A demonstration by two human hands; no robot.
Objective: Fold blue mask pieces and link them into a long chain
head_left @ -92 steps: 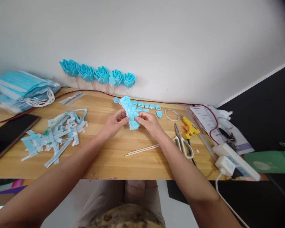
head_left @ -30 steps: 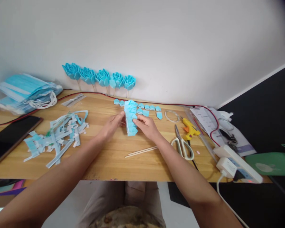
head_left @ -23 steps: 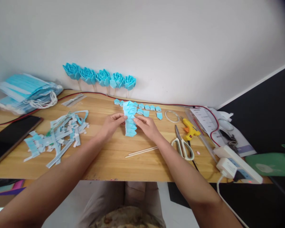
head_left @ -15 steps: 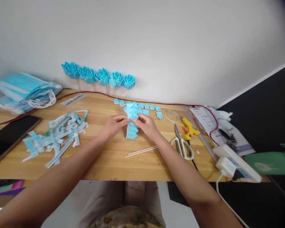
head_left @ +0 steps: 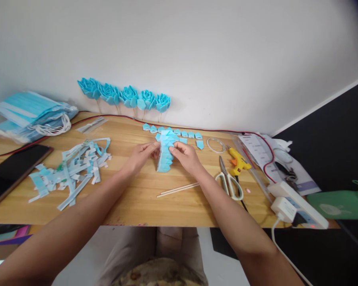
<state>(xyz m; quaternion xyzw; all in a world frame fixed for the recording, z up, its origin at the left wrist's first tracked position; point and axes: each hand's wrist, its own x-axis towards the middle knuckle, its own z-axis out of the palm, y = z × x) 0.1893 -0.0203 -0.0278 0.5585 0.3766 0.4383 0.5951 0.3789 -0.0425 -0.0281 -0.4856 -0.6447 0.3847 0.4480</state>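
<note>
Both hands pinch a blue strip of overlapping folded petals [head_left: 165,153] just above the wooden table [head_left: 143,198]. My left hand [head_left: 140,155] grips its left edge with closed fingers. My right hand [head_left: 185,156] grips the right edge, thumb on top. Behind the strip lies a row of small blue folded petals [head_left: 185,134]. Two thin wooden sticks [head_left: 178,189] rest on the table nearer me than my hands.
Several finished blue flowers [head_left: 128,95] lean against the wall. Cut mask scraps [head_left: 73,167] lie left, with a phone [head_left: 12,169] and stacked face masks [head_left: 30,113]. On the right are scissors [head_left: 229,179], a yellow glue gun [head_left: 238,161], a wire ring [head_left: 215,144] and a power strip [head_left: 298,204].
The petal strip has turned slightly from tilted to near upright between my fingers, and my fingertips have shifted along its edges. Both hands stay at the same spot over the table.
</note>
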